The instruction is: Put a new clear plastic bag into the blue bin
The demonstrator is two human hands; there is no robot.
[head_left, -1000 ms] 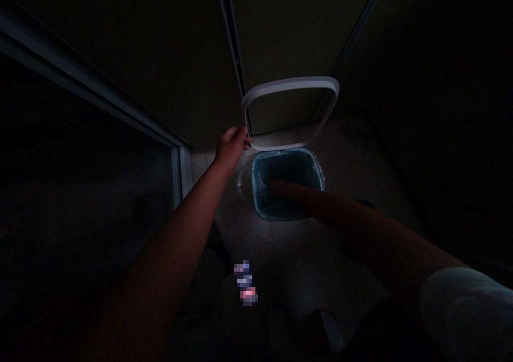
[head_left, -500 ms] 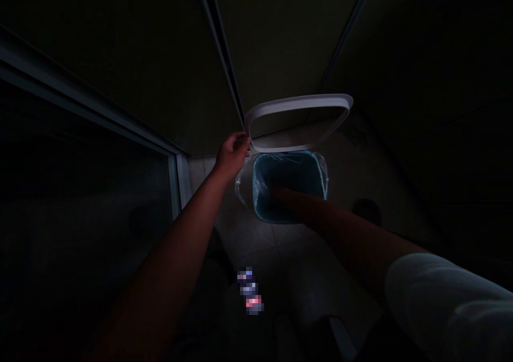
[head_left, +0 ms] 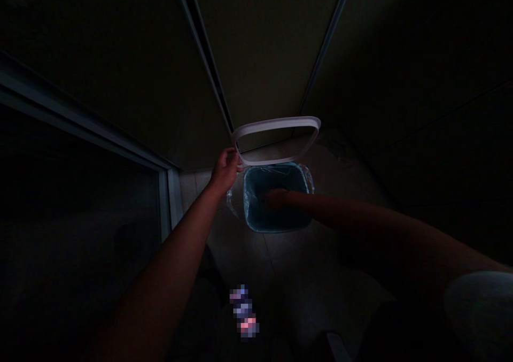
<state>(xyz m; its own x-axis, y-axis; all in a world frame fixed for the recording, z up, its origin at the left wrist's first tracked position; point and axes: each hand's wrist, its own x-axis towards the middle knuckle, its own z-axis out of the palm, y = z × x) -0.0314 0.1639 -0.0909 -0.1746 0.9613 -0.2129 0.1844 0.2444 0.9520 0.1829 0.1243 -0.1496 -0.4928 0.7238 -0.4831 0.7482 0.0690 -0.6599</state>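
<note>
**Head view, close and downward**
I'm looking from the person's head (one worn camera), facing forward and down, close over the left hand [head_left: 225, 172], right hand [head_left: 276, 198] and tiled floor [head_left: 256, 255].

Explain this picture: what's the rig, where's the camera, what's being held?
There's no machine here: a person is working with two bare hands, filmed by one camera worn on their head and looking down, so the arms enter from the bottom. The left hand grips a white rectangular frame, raised above a blue bin lined with a clear plastic bag. The right hand reaches down inside the bin; whether it holds anything can't be seen. The bin stands on a tiled floor. Nearer the person, a pixelated patch can't be made out.
</note>
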